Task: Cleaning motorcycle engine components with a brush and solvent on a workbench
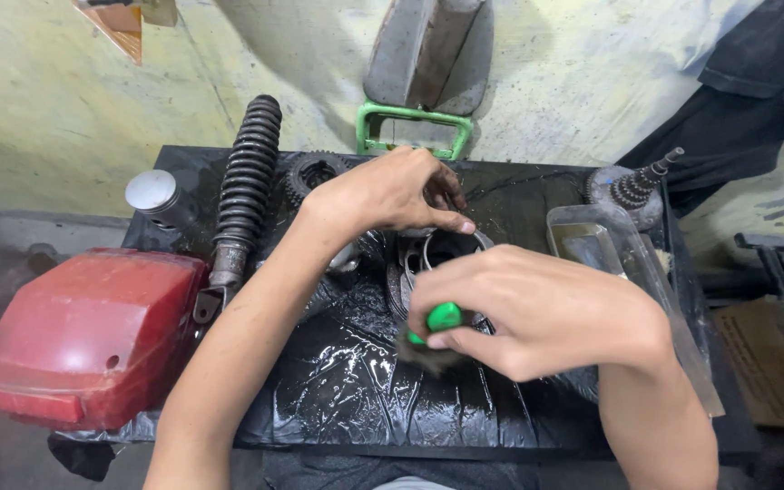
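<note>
My left hand (392,192) reaches across and pinches the top of a round metal engine part (436,254) that rests on a wet black plastic sheet (347,381). My right hand (537,313) is closed around a green-handled brush (439,319), whose dark bristles point down at the sheet just below the metal part. Most of the metal part is hidden behind both hands.
A red plastic cover (83,331) sits at the left. A black coiled shock absorber (245,186), a gear (310,171) and a silver cap (151,192) lie at the back left. A clear plastic tray (592,240) and a gear shaft (632,189) stand at the right.
</note>
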